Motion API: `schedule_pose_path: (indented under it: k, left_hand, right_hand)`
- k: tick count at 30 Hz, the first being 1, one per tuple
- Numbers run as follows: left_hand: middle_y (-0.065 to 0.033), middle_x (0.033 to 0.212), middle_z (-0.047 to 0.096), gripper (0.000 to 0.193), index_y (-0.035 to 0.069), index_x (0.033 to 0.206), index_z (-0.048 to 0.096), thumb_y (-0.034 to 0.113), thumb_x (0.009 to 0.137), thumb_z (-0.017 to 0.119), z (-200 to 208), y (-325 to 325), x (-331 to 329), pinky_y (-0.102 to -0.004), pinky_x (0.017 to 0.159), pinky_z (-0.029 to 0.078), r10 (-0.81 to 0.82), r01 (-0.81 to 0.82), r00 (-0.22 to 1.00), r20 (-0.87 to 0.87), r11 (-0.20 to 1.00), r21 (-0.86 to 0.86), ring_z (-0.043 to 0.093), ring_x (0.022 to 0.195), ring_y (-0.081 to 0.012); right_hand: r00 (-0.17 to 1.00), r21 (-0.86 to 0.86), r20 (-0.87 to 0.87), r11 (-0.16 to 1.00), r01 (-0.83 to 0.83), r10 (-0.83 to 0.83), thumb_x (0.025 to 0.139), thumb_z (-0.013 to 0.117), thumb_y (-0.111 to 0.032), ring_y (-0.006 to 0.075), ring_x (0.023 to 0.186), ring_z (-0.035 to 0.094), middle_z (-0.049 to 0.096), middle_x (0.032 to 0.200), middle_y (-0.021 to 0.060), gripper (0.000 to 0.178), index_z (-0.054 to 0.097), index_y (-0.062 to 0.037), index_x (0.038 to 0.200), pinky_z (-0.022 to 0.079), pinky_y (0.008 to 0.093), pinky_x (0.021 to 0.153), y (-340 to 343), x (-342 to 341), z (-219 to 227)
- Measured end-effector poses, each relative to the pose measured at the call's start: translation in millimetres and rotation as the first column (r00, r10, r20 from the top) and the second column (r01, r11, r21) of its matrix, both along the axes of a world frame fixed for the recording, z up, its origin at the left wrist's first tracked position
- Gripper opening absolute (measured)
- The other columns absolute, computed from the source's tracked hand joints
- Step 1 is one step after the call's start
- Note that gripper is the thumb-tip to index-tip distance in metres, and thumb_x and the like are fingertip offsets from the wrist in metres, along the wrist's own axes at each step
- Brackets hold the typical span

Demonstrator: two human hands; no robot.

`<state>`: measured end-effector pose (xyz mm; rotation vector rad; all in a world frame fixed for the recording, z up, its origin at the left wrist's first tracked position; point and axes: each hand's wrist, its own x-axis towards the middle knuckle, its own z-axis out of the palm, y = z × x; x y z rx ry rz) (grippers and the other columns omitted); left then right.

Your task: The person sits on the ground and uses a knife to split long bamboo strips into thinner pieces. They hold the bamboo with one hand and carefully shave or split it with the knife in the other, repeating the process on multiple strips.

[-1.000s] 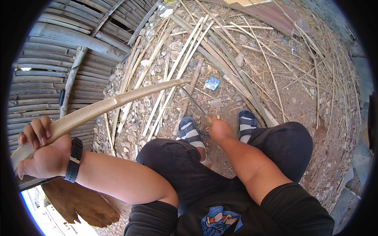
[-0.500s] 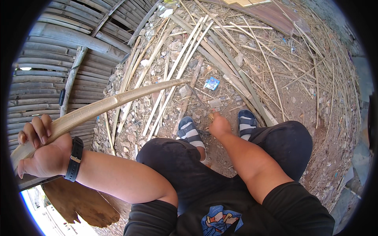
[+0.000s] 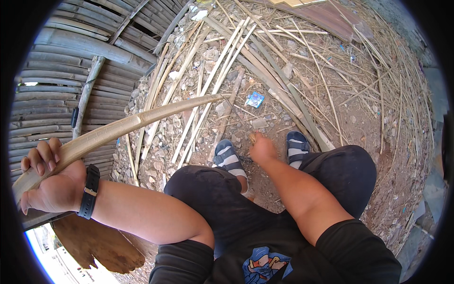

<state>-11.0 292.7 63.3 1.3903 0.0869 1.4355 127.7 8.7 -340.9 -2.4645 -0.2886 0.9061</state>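
Note:
My left hand [image 3: 54, 182], with a black watch on its wrist, grips a long split bamboo piece [image 3: 118, 127] near its thick lower end. The piece slants up and to the right, and its narrow far end hangs above the ground. In front of my knees, my right hand [image 3: 263, 151] is closed around the wooden handle of a thin, dark-bladed knife [image 3: 236, 114]. Its blade points up and left, meeting or nearly meeting the bamboo's far tip; contact cannot be made out. Fingers of the right hand partly hide the handle.
Several bamboo strips [image 3: 215, 90] lie over the stony, straw-strewn ground beyond my sandalled feet. A blue packet [image 3: 255, 100] rests among them. At the left stands a bamboo slat wall [image 3: 52, 106] with an upright pole [image 3: 89, 94]. A brown board [image 3: 326, 21] lies far back.
My right hand and the knife have shifted very slightly left. The bamboo piece's far tip has moved a little left too; my left hand keeps its hold.

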Motion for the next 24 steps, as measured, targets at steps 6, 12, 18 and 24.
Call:
schedule_pose_path:
  k: [6, 12, 18, 24]
  left_hand:
    - [-0.0046, 0.073, 0.043, 0.085, 0.002, 0.101, 0.052, 0.084, 0.082, 0.043, 2.1, -17.2, 12.4, -0.0288, 0.057, 0.037, 0.180, -0.179, 0.984, -0.011, 0.984, 0.014, 0.042, 0.064, -0.0170]
    - [-0.0061, 0.075, 0.045, 0.081, -0.003, 0.112, 0.054, 0.074, 0.091, 0.038, 3.4, -3.5, -14.2, -0.0303, 0.056, 0.039, 0.085, -0.089, 0.995, 0.058, 0.994, 0.067, 0.044, 0.066, -0.0183]
    - [-0.0035, 0.069, 0.045, 0.032, 0.003, 0.095, 0.051, 0.034, 0.091, 0.043, 14.6, -20.3, -24.3, -0.0299, 0.053, 0.038, -0.075, 0.064, 0.991, 0.113, 0.993, 0.096, 0.042, 0.058, -0.0163]
    - [-0.0029, 0.068, 0.040, 0.010, 0.010, 0.079, 0.042, 0.017, 0.087, 0.042, 26.3, -29.6, -35.5, -0.0296, 0.054, 0.036, -0.124, 0.121, 0.990, 0.062, 0.991, 0.052, 0.039, 0.057, -0.0162]
  right_hand:
    - [0.999, 0.107, 0.034, 0.994, 0.023, -0.027, 0.083, 0.067, -0.020, 0.0437, 0.097, 0.067, 0.069, 0.100, 0.0268, 0.037, 0.057, -0.0016, 0.114, 0.052, 0.0508, 0.087, 27.3, 9.7, 7.9]
    - [0.998, 0.198, 0.055, 0.980, 0.031, -0.042, 0.082, 0.067, -0.020, 0.0454, 0.093, 0.066, 0.068, 0.096, 0.0269, 0.040, 0.055, -0.0014, 0.115, 0.053, 0.0524, 0.082, 29.1, 11.6, 5.4]
    - [0.982, 0.430, 0.157, 0.902, 0.032, -0.110, 0.083, 0.067, -0.023, 0.0473, 0.089, 0.065, 0.068, 0.092, 0.0271, 0.041, 0.055, -0.0030, 0.116, 0.052, 0.0537, 0.080, 27.4, -9.6, 5.9]
    - [0.983, 0.537, 0.182, 0.841, -0.067, -0.038, 0.083, 0.067, -0.024, 0.0481, 0.087, 0.065, 0.068, 0.088, 0.0266, 0.041, 0.055, -0.0025, 0.117, 0.052, 0.0529, 0.078, 43.6, -21.9, 4.1]
